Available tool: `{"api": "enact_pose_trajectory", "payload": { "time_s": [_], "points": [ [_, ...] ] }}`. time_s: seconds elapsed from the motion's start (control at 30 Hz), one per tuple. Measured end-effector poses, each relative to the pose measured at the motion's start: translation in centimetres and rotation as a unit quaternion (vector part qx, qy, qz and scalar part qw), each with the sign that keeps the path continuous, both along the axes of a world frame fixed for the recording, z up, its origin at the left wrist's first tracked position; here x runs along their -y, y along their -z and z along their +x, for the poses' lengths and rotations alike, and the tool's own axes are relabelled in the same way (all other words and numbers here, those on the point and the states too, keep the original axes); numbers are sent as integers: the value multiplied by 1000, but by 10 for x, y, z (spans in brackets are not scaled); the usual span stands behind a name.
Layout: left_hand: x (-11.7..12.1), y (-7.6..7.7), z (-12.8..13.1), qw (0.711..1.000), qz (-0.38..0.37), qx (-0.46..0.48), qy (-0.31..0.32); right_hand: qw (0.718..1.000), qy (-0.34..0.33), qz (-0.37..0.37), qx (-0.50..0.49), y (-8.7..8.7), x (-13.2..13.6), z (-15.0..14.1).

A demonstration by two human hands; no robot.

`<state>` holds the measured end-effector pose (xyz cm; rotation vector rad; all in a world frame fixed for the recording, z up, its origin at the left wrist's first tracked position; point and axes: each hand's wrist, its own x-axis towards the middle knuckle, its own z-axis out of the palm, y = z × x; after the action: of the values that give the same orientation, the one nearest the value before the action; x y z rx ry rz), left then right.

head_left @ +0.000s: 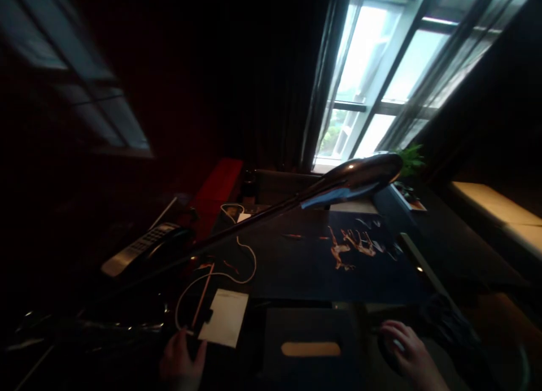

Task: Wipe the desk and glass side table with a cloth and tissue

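My left hand (182,361) is at the lower edge, thumb and forefinger apart. Its fingertips are close to the end of a white cable (243,279) and the lower corner of a pale rectangular notepad or card (226,317). Whether they touch the cable is too dark to tell. A thin reddish stick (203,295) lies just above them. At lower right, my right hand (409,348) curls over a dark rounded object (387,351) that looks like a computer mouse. Between the hands is a dark panel (311,323) with a long pale slot.
A desk lamp (351,179) with a long dark arm slants across the view. A desk phone (141,247) stands at left. Small horse-like figures (339,253) lie on the dark desk surface (288,267). Behind are a plant (410,159) and a bright window (364,58).
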<state>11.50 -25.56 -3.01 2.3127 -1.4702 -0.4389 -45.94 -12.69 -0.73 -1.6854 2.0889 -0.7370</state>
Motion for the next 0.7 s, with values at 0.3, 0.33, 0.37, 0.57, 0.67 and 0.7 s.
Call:
{"api": "enact_pose_trajectory", "payload": {
  "time_s": [0.3, 0.33, 0.37, 0.57, 0.67, 0.7],
  "points": [
    [-2, 16, -25, 992, 123, -1, -27, 970, -230, 19, 83, -44, 182, 148],
    [-5, 15, -27, 992, 123, -9, -31, 961, -267, 30, 63, -49, 204, 172],
    [-7, 14, -27, 993, 116, -15, -36, 953, -297, 39, 37, -52, 225, 193],
    [35, 10, -24, 995, -95, -26, -9, 965, -207, 62, -147, -42, 309, 192],
    [104, 1, -22, 984, -120, -67, 109, 976, -20, 102, -191, -37, 289, 87],
    [133, -4, -24, 981, -115, -67, 141, 972, 50, 115, -197, -39, 267, 47]
  ]
}}
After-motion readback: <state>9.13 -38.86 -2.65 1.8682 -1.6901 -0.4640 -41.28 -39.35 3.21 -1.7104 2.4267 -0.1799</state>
